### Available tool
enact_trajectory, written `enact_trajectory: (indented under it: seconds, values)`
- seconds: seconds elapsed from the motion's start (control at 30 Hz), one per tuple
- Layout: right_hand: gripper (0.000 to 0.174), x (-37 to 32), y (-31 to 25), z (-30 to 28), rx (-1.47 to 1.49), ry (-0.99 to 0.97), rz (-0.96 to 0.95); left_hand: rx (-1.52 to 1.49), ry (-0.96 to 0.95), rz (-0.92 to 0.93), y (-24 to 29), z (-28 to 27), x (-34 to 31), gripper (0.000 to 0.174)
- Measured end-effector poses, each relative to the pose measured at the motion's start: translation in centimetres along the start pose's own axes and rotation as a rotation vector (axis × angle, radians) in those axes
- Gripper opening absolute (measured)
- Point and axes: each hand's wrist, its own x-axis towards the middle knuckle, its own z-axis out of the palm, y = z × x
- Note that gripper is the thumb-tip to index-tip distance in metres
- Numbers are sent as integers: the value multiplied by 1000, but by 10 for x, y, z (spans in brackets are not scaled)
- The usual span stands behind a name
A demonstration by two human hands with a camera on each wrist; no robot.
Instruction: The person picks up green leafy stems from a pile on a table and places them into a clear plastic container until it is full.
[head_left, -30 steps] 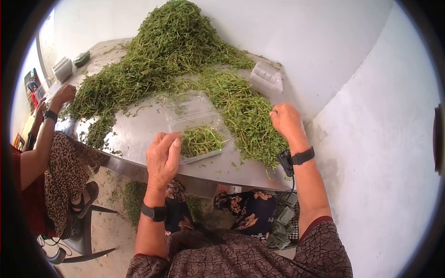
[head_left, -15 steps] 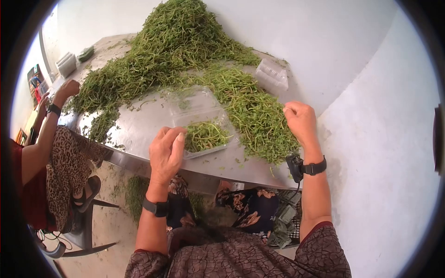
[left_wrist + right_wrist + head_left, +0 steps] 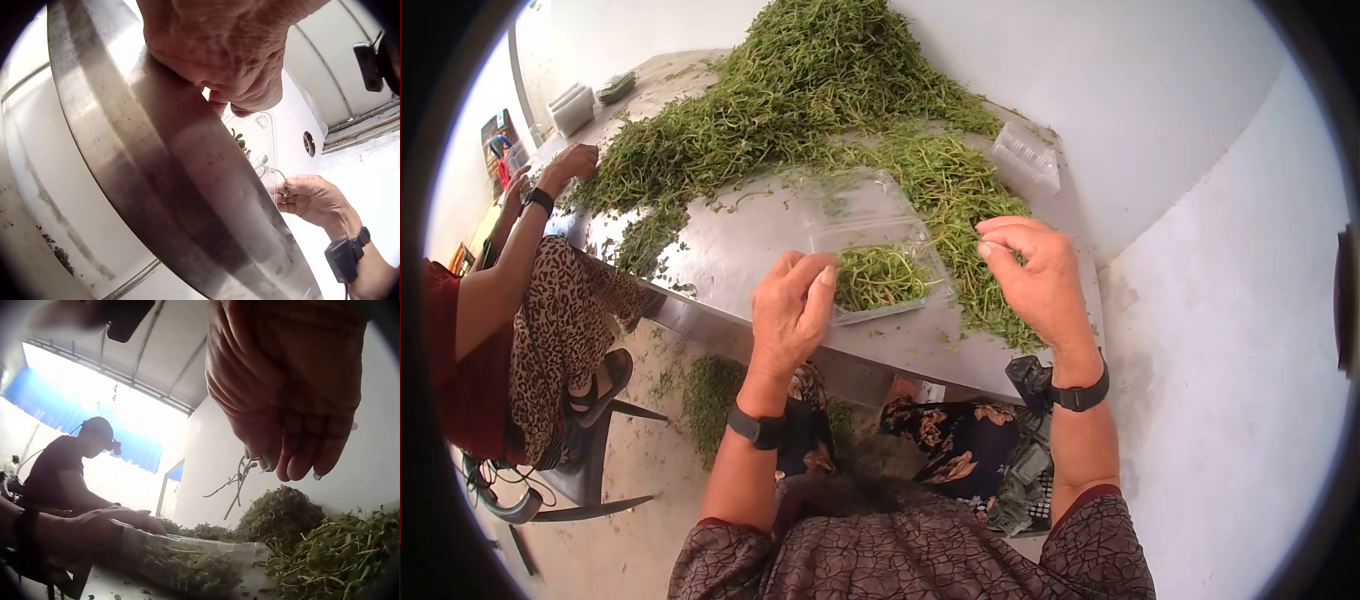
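Note:
A clear plastic clamshell box (image 3: pixel 892 312) lies on the metal table with its lid (image 3: pixel 862 195) folded back. Cut green stems (image 3: pixel 878 276) fill its tray. At the box's left side, my left hand (image 3: pixel 792 305) grips the edge between thumb and fingers. My right hand (image 3: pixel 1045 285) hovers right of the box, over the near heap of greens (image 3: pixel 960 200). Between its thumb and fingertips it pinches a small sprig of green stems (image 3: pixel 236 482), which hangs down in the right wrist view. In the left wrist view the table's edge hides most of the box.
A tall mound of greens (image 3: pixel 820 90) covers the table's back. Stacked clear boxes (image 3: pixel 1027 160) stand at the back right, more boxes (image 3: pixel 572 108) at far left. Another person's hand (image 3: pixel 575 165) reaches into the greens. A crate with clear packages (image 3: pixel 1018 480) sits beneath the table.
My right hand has moved left, closer to the box, and its fingers have come into fuller view. My left hand stays at the box's edge. The head view has shifted.

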Motion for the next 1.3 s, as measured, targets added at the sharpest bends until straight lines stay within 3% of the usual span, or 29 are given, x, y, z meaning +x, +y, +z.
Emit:
enact_trajectory:
  seconds: [0.17,0.23,0.5,0.57,0.7,0.77,0.97,1.2,1.3]
  values:
    - [12,2,-5,19,12,-139,-4,12,7,16,-1,0,0,24]
    - [11,2,-2,30,13,-142,6,41,-16,-46,1,-2,0,17]
    - [11,-5,4,33,-35,-40,-37,47,-16,-40,1,-1,1,18]
    - [16,-4,0,26,-116,-188,24,37,-14,-45,1,-1,0,18]
    - [16,-10,5,29,-107,-207,5,44,-16,-26,0,0,1,21]
    - [16,-12,10,34,-145,-207,-151,30,-14,-7,0,0,0,25]
    - [17,-13,8,41,-240,-210,-305,28,-16,2,1,-1,0,25]
    - [21,-10,4,37,-216,-167,-271,39,-18,-58,2,-1,0,17]
    - [24,-9,0,41,-215,-193,-345,46,-14,-45,2,0,0,16]
